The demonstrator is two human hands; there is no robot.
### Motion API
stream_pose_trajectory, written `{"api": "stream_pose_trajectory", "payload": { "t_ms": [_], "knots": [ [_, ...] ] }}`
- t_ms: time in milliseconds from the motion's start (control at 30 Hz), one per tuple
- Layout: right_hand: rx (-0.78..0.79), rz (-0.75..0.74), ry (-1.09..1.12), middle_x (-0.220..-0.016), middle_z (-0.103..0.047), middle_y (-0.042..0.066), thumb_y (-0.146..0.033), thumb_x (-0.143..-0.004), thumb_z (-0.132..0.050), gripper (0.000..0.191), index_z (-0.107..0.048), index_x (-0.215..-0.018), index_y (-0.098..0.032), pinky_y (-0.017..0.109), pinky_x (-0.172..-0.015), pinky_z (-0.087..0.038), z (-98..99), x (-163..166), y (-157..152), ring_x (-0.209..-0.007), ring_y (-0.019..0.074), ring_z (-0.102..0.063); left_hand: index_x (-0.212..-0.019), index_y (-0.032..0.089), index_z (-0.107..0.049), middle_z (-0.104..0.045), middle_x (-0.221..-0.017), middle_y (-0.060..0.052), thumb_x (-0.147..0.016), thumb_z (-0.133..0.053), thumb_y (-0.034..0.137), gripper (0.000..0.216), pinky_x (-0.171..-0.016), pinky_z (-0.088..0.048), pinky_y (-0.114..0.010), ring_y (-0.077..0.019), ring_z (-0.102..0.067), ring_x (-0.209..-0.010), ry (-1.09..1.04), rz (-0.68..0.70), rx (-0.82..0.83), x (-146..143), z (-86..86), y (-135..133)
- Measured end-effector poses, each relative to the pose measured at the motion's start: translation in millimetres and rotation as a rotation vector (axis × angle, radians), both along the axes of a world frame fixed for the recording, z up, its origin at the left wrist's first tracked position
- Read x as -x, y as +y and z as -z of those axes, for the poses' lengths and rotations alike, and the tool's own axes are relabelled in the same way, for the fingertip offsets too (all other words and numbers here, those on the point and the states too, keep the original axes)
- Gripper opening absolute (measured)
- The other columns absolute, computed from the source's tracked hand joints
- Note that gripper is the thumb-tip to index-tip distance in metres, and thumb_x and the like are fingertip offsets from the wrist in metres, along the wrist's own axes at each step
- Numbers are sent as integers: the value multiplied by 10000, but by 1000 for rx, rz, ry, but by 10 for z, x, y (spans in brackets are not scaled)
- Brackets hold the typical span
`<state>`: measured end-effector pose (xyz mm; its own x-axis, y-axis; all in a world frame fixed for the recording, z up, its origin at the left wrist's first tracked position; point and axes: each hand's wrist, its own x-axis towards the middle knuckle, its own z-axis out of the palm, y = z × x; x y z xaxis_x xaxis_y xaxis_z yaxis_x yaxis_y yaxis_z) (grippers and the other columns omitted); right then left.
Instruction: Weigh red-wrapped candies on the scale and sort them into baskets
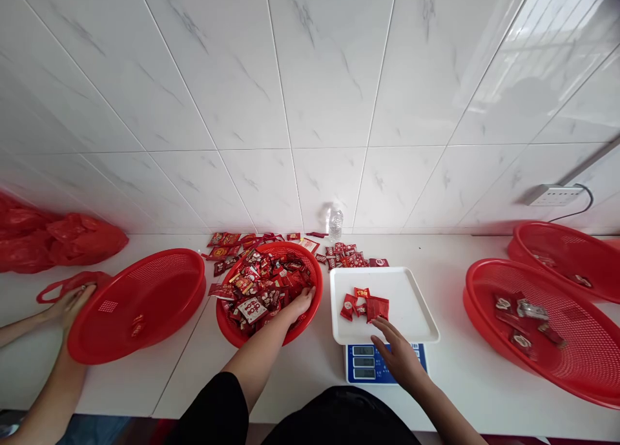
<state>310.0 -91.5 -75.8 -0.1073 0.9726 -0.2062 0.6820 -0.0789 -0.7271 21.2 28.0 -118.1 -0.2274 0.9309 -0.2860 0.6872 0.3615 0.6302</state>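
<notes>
My left hand (301,301) reaches into a red basket (227,325) heaped with red-wrapped candies (264,283); its fingers curl among the wrappers at the basket's right side. My right hand (398,352) lies over the front edge of a white tray (411,303) that sits on a blue digital scale (363,364). Its fingers stretch toward a few red candies (364,305) lying on the tray, without gripping them.
Another person's hands (68,303) hold an almost empty red basket (145,296) at the left, near red plastic bags (58,241). Two red baskets (571,361) stand at the right. Loose candies (349,258) and a water bottle (335,223) sit by the tiled wall.
</notes>
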Motion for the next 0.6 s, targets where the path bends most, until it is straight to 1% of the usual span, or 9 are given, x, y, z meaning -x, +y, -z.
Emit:
{"api": "stream_pose_trajectory", "payload": {
  "t_ms": [67,167,233,333,433,500,600],
  "knots": [
    [-2,-1,10,-1376,-457,41,-491,-853,-368,481,-508,-1252,-262,391,-949,-453,4,-10,-3,-1247,249,-440,-1069,342,-559,-670,-1018,29,-775,-445,632,429,-978,-313,-387,-273,-401,-1243,-62,45,4,-23,-54,-65],
    [-2,-1,26,-1362,-473,39,-498,-849,-373,467,-529,-1228,-274,390,-915,-476,9,-7,-5,-1216,257,-474,-1068,251,-563,-665,-1012,-33,-789,-432,620,481,-912,-383,-351,-261,-517,-1112,-164,150,-24,-67,-118,-151],
    [-3,-6,34,-1358,-478,41,-499,-848,-374,461,-537,-1219,-279,388,-905,-482,9,4,-6,-1205,260,-487,-1095,212,-541,-648,-1047,-59,-762,-478,612,524,-883,-410,-323,-242,-557,-1043,-193,194,-48,-95,-141,-201],
    [-3,-19,39,-1361,-473,41,-499,-848,-374,462,-533,-1225,-285,394,-917,-473,9,23,-8,-1201,260,-490,-1099,198,-516,-633,-1057,-65,-714,-567,566,535,-849,-431,-314,-221,-588,-957,-199,220,-107,-113,-153,-263],
    [5,-35,43,-1357,-477,44,-504,-848,-372,468,-527,-1231,-284,404,-924,-467,20,26,-5,-1200,261,-490,-1019,214,-539,-642,-980,-32,-726,-576,498,410,-814,-444,-312,-199,-597,-873,-184,229,-168,-87,-161,-296],
    [-2,-45,53,-1348,-486,48,-496,-850,-371,468,-526,-1232,-275,403,-940,-457,35,15,-3,-1215,257,-475,-962,224,-553,-644,-939,-12,-751,-555,451,310,-808,-446,-306,-186,-596,-855,-163,217,-205,-51,-176,-300],
    [-18,-46,63,-1336,-499,47,-480,-850,-376,458,-531,-1226,-270,398,-953,-449,52,-15,-8,-1228,250,-462,-924,226,-553,-648,-910,-11,-787,-514,423,243,-800,-450,-302,-182,-599,-850,-138,146,-256,-15,-239,-271]
  ]
}}
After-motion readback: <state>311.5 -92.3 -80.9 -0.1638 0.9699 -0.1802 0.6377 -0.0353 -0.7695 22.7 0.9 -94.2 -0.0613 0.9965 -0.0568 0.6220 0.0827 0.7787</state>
